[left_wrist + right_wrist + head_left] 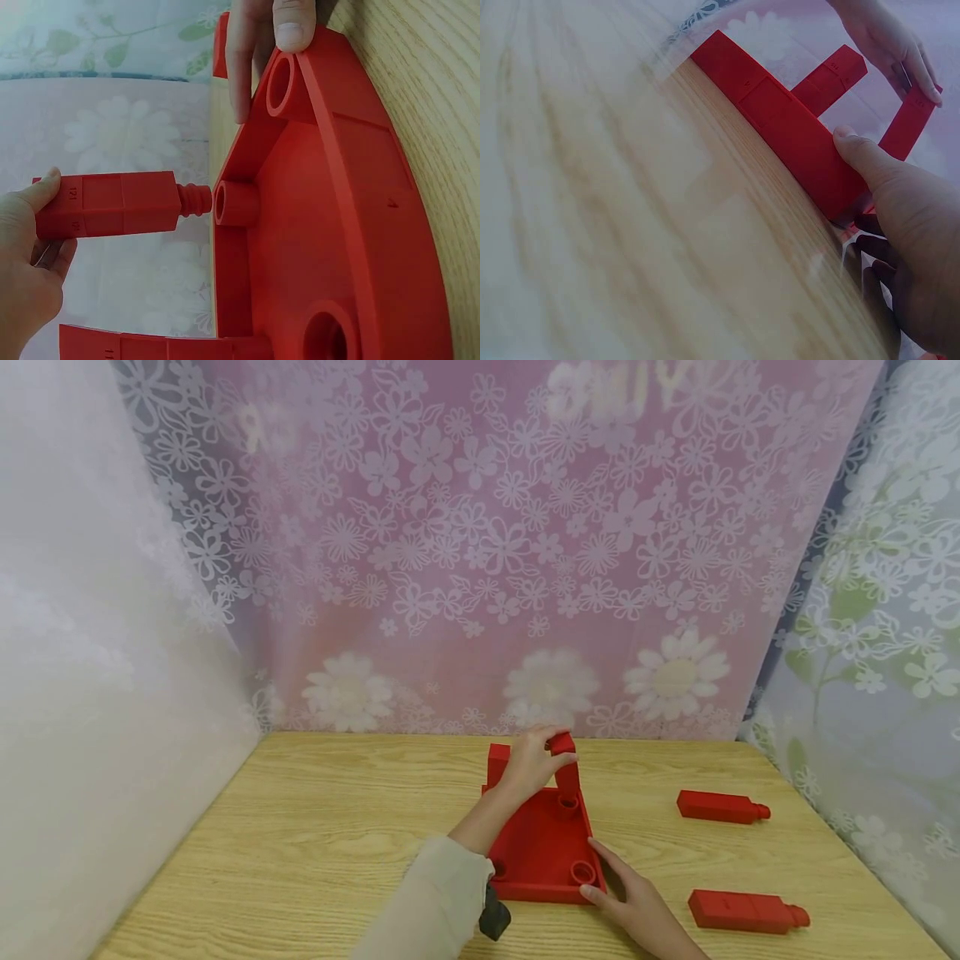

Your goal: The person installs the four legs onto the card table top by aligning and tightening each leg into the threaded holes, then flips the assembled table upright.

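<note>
A red tabletop (542,847) lies underside up on the wooden table, with raised edges and round corner sockets. My left hand (529,767) pinches a red table leg (112,204) by its blank end. The leg's threaded end (196,200) points down at the mouth of the far right socket (238,204); whether they touch I cannot tell. Another leg (497,763) stands upright in the far left corner. My right hand (637,902) grips the near right corner, thumb on the front edge and fingers along the right side.
Two more red legs, a farther one (720,807) and a nearer one (746,912), lie on the wooden table (322,852) to the right, threaded ends pointing right. Flowered curtains (480,568) hang behind the table and at its sides.
</note>
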A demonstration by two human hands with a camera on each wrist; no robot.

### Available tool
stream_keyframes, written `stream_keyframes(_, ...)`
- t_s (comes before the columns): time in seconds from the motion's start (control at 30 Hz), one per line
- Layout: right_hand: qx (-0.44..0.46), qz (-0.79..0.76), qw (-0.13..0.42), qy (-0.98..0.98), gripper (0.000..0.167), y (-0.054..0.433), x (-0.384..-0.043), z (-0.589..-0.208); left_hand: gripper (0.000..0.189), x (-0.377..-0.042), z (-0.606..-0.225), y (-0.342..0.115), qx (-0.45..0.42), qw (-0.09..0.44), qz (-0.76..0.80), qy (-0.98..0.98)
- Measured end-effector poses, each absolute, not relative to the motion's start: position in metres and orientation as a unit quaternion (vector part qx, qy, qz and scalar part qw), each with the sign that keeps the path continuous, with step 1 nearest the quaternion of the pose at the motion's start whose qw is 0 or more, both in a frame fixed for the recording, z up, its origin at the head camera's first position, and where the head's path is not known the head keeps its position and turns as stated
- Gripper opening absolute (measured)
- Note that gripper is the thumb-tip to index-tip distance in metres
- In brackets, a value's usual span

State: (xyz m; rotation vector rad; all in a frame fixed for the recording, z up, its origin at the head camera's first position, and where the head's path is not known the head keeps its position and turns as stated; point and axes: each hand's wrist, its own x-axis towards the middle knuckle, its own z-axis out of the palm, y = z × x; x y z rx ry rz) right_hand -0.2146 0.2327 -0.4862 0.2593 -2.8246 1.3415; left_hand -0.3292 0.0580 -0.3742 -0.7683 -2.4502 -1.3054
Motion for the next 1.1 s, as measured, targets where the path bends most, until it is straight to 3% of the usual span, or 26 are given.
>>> stream_keyframes(0.7,0.091,0.432,0.011,-0.897,0.069,0.233,-0.214,-0.486,0.041,-0.329,-0.387,0.07,-0.265,0.113,-0.413,-0.864)
stream_keyframes(1.1,0.099,0.434,0.018,-0.895,0.068,0.234,-0.214,-0.489,0.035,-0.327,-0.391,0.076,-0.203,0.129,-0.475,-0.846)
